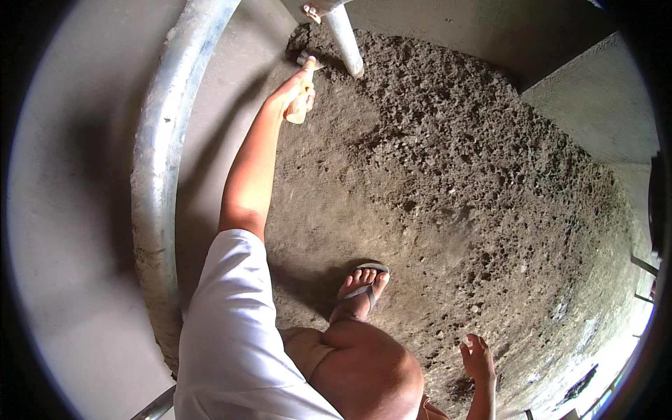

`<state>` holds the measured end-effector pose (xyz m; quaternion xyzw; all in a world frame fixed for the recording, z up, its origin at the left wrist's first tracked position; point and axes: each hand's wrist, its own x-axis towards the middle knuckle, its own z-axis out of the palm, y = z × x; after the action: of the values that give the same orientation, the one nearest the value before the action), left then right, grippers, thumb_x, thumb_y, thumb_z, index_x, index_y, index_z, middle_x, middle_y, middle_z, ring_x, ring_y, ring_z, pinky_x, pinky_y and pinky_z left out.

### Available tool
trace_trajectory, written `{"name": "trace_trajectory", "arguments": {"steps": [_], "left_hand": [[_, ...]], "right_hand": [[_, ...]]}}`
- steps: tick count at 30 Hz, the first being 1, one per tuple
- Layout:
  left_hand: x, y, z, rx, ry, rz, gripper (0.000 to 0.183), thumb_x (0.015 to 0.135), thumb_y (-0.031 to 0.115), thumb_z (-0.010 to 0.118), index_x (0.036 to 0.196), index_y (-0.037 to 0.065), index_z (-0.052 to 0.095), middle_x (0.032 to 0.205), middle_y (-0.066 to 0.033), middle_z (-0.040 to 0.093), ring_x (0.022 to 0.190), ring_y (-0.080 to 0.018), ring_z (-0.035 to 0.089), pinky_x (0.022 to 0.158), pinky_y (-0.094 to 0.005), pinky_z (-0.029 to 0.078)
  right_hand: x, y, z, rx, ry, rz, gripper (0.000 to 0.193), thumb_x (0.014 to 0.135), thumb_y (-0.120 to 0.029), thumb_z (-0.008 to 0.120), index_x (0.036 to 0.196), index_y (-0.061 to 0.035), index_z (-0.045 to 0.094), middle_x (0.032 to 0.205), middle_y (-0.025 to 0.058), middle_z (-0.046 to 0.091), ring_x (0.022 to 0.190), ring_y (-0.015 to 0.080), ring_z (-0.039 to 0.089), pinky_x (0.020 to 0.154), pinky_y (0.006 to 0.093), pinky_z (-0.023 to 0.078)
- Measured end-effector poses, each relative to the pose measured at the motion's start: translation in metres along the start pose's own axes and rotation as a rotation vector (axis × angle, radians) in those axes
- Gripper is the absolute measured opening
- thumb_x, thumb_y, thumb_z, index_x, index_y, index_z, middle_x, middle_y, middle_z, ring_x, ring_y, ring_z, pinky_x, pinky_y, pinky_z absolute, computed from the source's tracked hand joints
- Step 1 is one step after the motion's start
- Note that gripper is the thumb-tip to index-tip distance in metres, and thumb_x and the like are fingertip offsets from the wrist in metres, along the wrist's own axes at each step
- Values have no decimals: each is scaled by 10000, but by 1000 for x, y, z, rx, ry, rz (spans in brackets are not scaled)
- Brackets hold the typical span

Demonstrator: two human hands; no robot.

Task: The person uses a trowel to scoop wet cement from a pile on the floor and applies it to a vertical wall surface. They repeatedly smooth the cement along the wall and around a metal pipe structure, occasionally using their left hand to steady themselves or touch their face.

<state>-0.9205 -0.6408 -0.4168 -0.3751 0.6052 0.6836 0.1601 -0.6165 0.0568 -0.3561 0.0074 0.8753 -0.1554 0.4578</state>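
My left arm, in a white sleeve, reaches far forward, and my left hand is closed round the pale handle of what looks like a trowel. Its small blade sits at the edge of the rough grey mortar, by the wall; the blade is mostly hidden by my hand and shadow. At the lower right, my right hand hangs over the floor with its fingers bent and apart, holding nothing. Smoother, tan-grey mortar lies between the left wall and the coarse part.
A thick metal pole runs up the left side, close to my left arm. Another metal pole stands with its foot on the mortar, just right of the trowel. Grey walls border the floor. My sandalled foot rests on the smooth part.
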Motion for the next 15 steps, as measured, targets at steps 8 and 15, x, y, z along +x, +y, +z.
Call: {"name": "trace_trajectory", "arguments": {"steps": [8,15], "left_hand": [[5,-21,-12,-238,-20,43,439,951,557,503,899,121,483,612,8,499,452,-131,493,400,-286,437],[-69,-71,-12,-159,25,43,419,974,562,448,857,161,465,625,23,500,464,-124,502,421,-306,467]], "right_hand": [[-8,28,-14,-85,108,-16,340,888,-261,653,1183,-105,584,1129,159,628,987,402,625,818,496,515],[-24,65,-4,-134,189,-47,381,881,-257,657,1202,-73,569,1130,166,627,984,400,624,843,497,495]]}}
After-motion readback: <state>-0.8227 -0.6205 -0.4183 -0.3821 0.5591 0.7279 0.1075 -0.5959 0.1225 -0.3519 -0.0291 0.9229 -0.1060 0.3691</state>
